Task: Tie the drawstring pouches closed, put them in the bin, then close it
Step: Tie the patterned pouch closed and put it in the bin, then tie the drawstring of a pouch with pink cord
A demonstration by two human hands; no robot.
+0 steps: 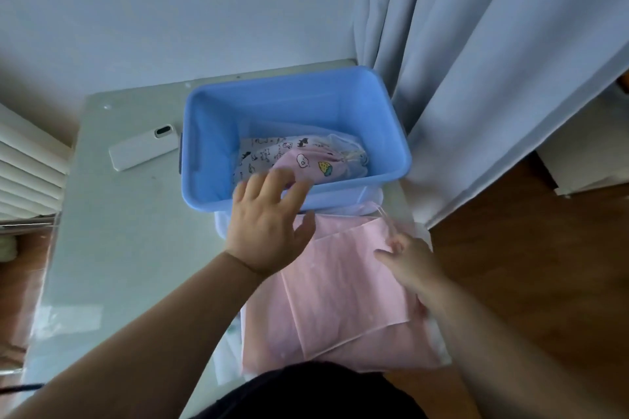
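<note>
blue bin (296, 95) beneath splayed left hand (269, 221)

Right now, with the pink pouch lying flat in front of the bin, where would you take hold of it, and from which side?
I'd take the cord at the far right corner of the pink pouch, coming from the right. The pouch lies flat, offering little to pinch, while the cord seems to loop free there, beside the right hand.

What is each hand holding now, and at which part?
The left hand holds nothing; it is spread above the near rim of the blue bin. The right hand seems to pinch the pink pouch at its far right corner.
</note>
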